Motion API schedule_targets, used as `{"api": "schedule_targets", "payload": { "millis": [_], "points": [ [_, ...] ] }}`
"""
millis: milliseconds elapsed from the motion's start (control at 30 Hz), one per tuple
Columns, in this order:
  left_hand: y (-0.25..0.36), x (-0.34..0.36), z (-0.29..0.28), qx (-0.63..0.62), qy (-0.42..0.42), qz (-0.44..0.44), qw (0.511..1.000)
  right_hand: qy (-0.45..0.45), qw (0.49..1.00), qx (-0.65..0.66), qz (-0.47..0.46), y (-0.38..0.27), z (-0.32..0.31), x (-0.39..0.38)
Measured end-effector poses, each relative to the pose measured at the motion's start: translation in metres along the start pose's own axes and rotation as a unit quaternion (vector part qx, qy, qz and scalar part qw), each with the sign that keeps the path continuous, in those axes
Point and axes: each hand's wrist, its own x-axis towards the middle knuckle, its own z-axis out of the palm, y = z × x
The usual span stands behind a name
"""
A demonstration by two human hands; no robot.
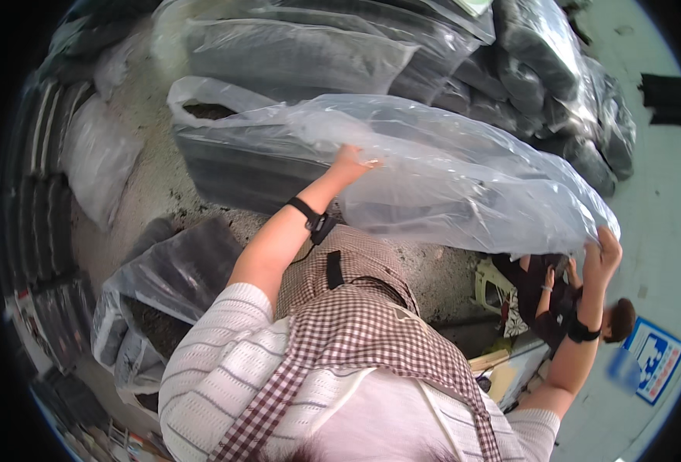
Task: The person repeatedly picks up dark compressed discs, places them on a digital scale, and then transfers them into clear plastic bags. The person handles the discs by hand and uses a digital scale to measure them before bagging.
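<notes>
A large clear plastic bag point(464, 192) stretches across the space in front of me. Its left end, with a loop like a handle, drapes over a dark grey flat-sided bundle point(236, 173); the bag's right part looks slack and puffed. My left hand point(353, 163) pinches the film near the middle, beside the bundle's right end. Far out to the right, my right hand point(604, 254) is raised, its fingers closed on the bag's right edge. What the bundle is made of cannot be told through the film.
Plastic-wrapped dark bundles point(294, 61) are stacked behind, with bulky wrapped rolls point(525, 85) to their right. An open plastic-lined bundle point(171, 285) stands by my left side. Dark stacks point(40, 208) line the left. At right, another person point(548, 296) sits near a pale green chair point(491, 286).
</notes>
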Motion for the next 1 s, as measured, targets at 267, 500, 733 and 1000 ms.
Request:
{"api": "schedule_targets", "payload": {
  "millis": [267, 500, 733, 1000],
  "points": [
    [0.167, -0.069, 0.01, 0.228, 0.236, 0.246, 0.912, 0.061, 0.984, 0.004, 0.166, 0.046, -0.051, -0.09],
    [0.169, 0.015, 0.073, 0.055, 0.182, 0.197, 0.962, -0.005, 0.986, -0.063, 0.154, 0.123, -0.041, -0.124],
    [0.166, -0.009, 0.126, 0.043, 0.079, 0.103, 0.991, -0.099, 0.979, -0.083, 0.159, 0.26, 0.03, -0.181],
    [0.194, -0.024, 0.146, 0.023, 0.012, 0.107, 0.994, -0.134, 0.989, -0.059, -0.03, 0.119, 0.12, -0.096]
  ]
}}
